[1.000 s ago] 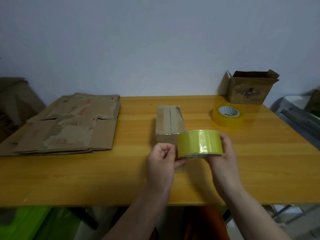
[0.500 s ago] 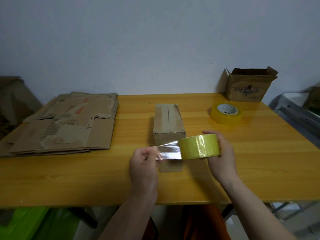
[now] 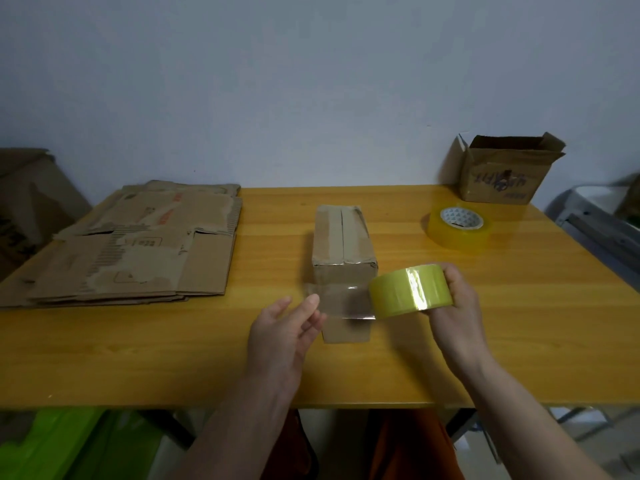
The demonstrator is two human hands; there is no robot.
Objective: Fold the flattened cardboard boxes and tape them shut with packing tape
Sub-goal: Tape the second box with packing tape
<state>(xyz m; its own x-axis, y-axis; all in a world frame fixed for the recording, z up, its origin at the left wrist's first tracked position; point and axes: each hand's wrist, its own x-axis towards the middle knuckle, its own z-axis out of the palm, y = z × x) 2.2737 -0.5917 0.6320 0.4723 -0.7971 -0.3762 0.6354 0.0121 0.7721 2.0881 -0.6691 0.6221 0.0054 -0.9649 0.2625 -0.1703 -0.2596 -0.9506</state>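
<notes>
Glossy yellow tape roll (image 3: 410,292) gripped in right hand (image 3: 453,306); clear strip (image 3: 341,301) off left hand (image 3: 284,330), fingers (image 3: 308,306) relaxed.

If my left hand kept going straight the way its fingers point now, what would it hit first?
Most likely the pulled-out strip of tape, which the left hand's fingertips already seem to touch. Just behind it stands the small folded box. Depth is hard to judge from this one view.
</notes>
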